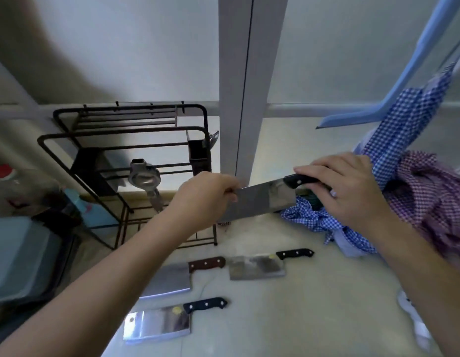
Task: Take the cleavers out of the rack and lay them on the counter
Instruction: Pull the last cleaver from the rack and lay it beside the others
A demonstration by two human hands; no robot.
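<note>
Head camera —
A: Why both hands on that cleaver [259, 199]?
B: Safety, I'd judge: the right hand [349, 186] is wrapped round the black riveted handle, and the left hand [208, 197] pinches the far end of the broad steel blade, carrying it level above the counter [313, 305], just right of the black wire rack [136, 161].
A: And the others?
B: Three flat rectangular cleavers lie mid-counter: one with a reddish wooden handle [207, 263], two black-handled [295, 253], set apart so the edges don't touch.

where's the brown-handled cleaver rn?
Head view, lower centre: the brown-handled cleaver lies flat on the counter, just in front of the black wire rack, left of a black-handled cleaver and behind another.
</note>
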